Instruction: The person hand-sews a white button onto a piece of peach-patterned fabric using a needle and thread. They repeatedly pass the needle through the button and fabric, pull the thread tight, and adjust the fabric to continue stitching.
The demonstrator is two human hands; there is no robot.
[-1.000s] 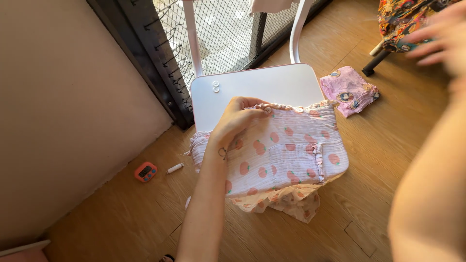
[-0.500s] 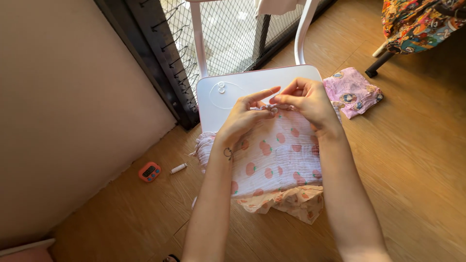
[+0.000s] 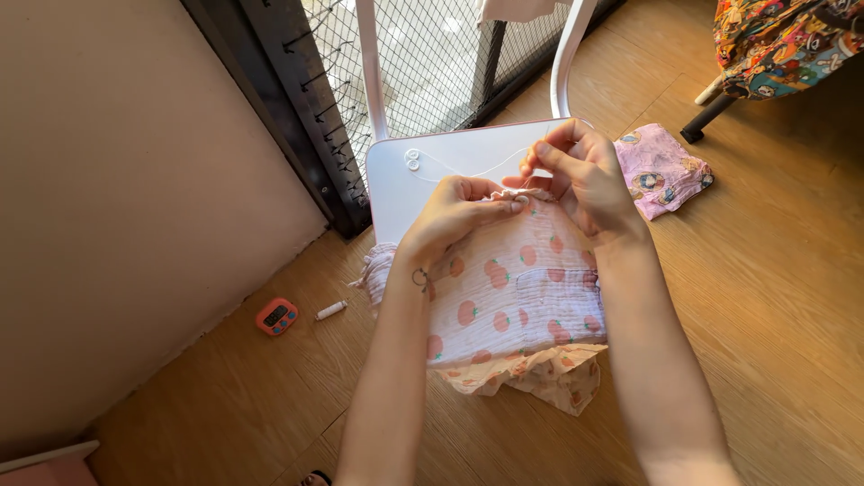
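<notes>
Left hand pinches top edge of pink spotted garment on white chair seat. Right hand beside it, fingertips closed on thin thread. Two small rings beyond grip. Pink folded cloth right; orange timer on floor, left.

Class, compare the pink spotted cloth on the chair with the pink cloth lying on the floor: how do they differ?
The spotted cloth lies spread over the white chair, both hands on its top edge; the floor cloth lies crumpled, untouched. The spotted cloth looks larger with orange spots; the floor cloth shows round pictures. Both are pink fabric.
</notes>
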